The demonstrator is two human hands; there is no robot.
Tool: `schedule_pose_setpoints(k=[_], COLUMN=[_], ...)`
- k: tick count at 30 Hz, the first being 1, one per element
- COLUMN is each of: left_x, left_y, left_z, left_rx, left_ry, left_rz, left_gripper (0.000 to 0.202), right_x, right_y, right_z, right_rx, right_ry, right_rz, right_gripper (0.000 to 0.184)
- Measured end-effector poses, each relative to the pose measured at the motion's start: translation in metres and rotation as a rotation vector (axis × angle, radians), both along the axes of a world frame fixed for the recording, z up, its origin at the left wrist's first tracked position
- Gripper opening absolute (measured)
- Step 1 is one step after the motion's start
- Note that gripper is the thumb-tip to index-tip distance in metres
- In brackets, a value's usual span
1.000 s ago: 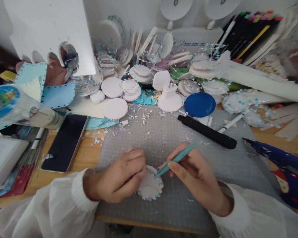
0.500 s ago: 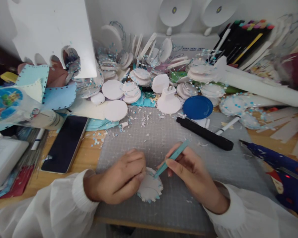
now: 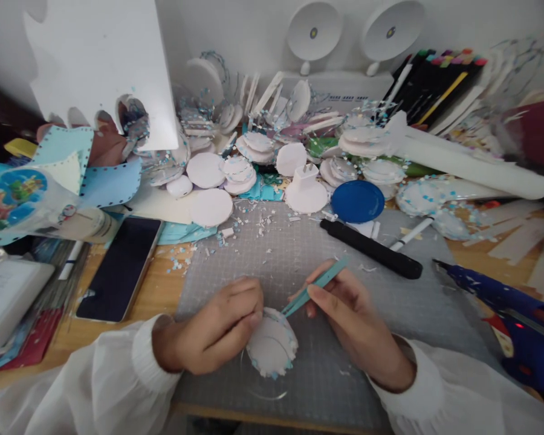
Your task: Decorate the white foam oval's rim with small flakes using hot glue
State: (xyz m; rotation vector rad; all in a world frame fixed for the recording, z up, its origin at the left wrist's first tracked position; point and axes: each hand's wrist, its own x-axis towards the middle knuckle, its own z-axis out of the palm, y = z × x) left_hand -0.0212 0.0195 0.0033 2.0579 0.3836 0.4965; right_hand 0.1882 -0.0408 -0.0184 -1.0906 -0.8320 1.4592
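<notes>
A round white disc (image 3: 272, 345) with small pale blue and white bits around its rim is in front of me, over the grey cutting mat. My left hand (image 3: 224, 326) is closed at the disc's upper left edge, its fingertips pinching there; exactly how they grip is partly hidden. Between the thumb and fingers of my right hand (image 3: 349, 311) is a pair of teal tweezers (image 3: 315, 287). Their tips point down-left and meet the disc's upper right rim. A thin clear strand (image 3: 272, 397) shows below the disc.
The grey cutting mat (image 3: 236, 260) carries white scraps, a black pen-shaped tool (image 3: 372, 248) and a blue lid (image 3: 358, 201). A blue glue gun (image 3: 517, 314) with a red light lies right. At left are a phone (image 3: 120, 269) and a plastic cup (image 3: 88, 223). Several white discs crowd the back.
The disc has tilted and shifted slightly toward me, and the clear strand now shows below it. The tweezers stay at its upper right rim. The camera view has shifted a little.
</notes>
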Motion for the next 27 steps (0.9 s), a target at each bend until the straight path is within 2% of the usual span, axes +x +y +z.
schedule_pose_setpoints(k=[4, 10, 16, 22, 27], left_x=[-0.002, 0.0, 0.002, 0.001, -0.001], left_y=[-0.001, -0.001, -0.003, -0.006, -0.007], left_z=[-0.001, 0.0, 0.001, -0.004, -0.006], left_rx=[-0.048, -0.02, 0.089, 0.303, 0.362], left_ry=[-0.011, 0.024, 0.08, 0.123, 0.143], left_rz=[-0.018, -0.034, -0.039, 0.018, 0.049], left_gripper=[0.019, 0.022, 0.022, 0.017, 0.019], right_x=[0.003, 0.009, 0.016, 0.018, 0.008], right_y=[0.005, 0.016, 0.022, 0.031, 0.046], right_z=[0.001, 0.001, -0.005, 0.004, 0.008], right_rx=[0.016, 0.148, 0.337, 0.38, 0.407], right_ry=[-0.017, -0.119, -0.309, -0.596, -0.704], right_rz=[-0.142, -0.329, -0.402, -0.348, -0.192], right_gripper=[0.015, 0.012, 0.014, 0.015, 0.011])
